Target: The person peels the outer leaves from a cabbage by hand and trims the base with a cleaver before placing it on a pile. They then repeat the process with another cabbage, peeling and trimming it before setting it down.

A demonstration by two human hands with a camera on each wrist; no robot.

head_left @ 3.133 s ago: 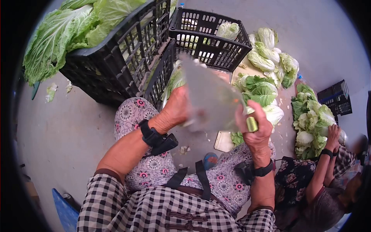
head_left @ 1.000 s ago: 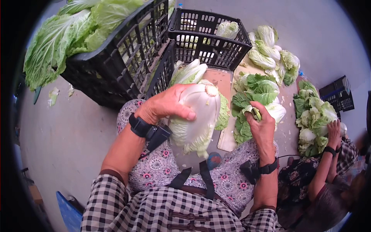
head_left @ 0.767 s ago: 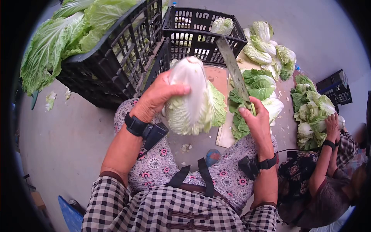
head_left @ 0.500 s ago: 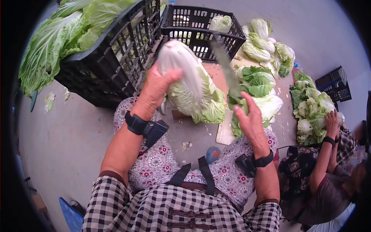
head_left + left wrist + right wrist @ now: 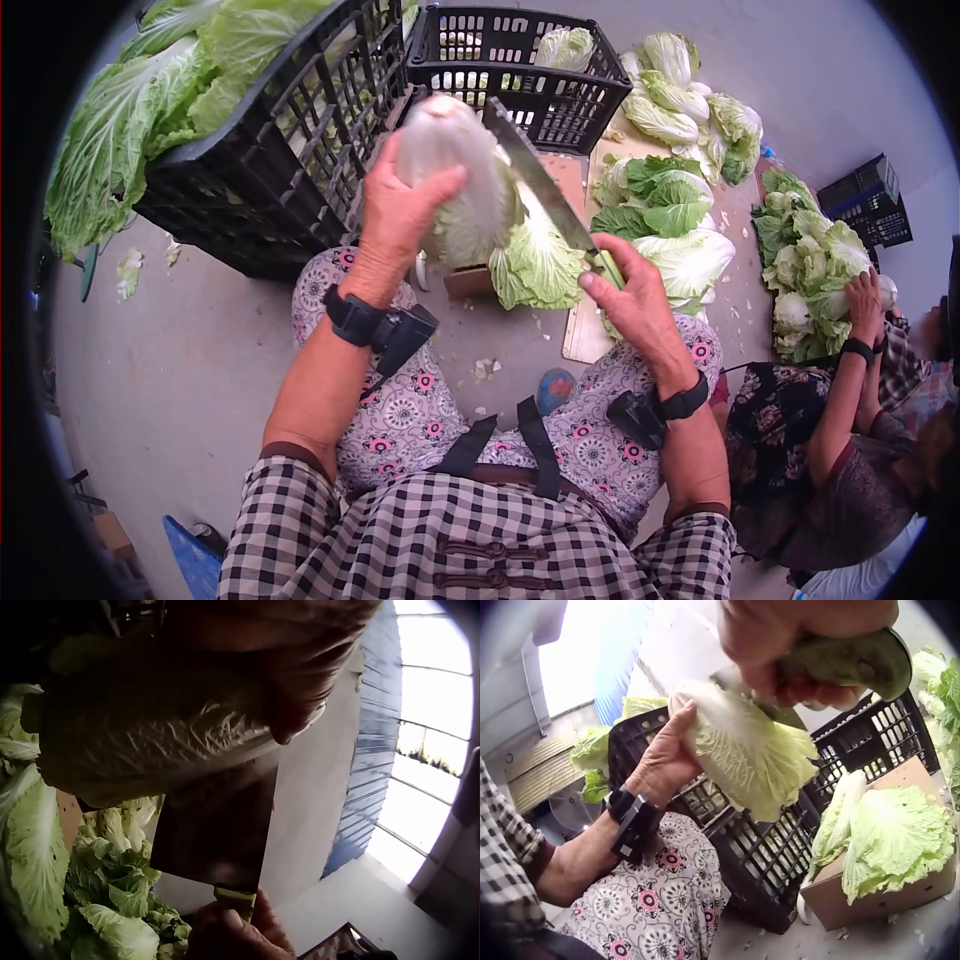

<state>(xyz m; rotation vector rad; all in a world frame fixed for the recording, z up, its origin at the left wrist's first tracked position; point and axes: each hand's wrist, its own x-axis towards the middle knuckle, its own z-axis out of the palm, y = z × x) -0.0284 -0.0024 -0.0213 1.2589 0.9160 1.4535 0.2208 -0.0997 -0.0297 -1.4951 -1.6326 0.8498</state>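
Observation:
My left hand (image 5: 398, 205) grips a pale cabbage head (image 5: 470, 180) from its left side, with the cut base up and the thumb across the front. My right hand (image 5: 632, 305) is curled round the green handle (image 5: 606, 268) of a broad-bladed knife (image 5: 545, 185). The blade slants up and left, close to the cabbage's right side; contact cannot be told. In the left wrist view the wide blade (image 5: 217, 825) shows below the cabbage (image 5: 150, 735). From the right wrist view, the left hand (image 5: 667, 754) holds the cabbage (image 5: 742, 742) above a crate.
Black crates (image 5: 250, 160) with cabbage leaves (image 5: 120, 130) stand at left, another crate (image 5: 520, 75) behind. A cardboard box (image 5: 877, 900) bears cabbages. More cabbages (image 5: 680, 265) lie on a board (image 5: 585, 335) at right. Beyond them, another person's hands (image 5: 868, 305) touch cabbages (image 5: 820, 270).
The knife, blurred and raised near the right knee earlier, has moved left beside the cabbage. Since a second ago, the left hand has lifted the cabbage up and left and turned it more upright.

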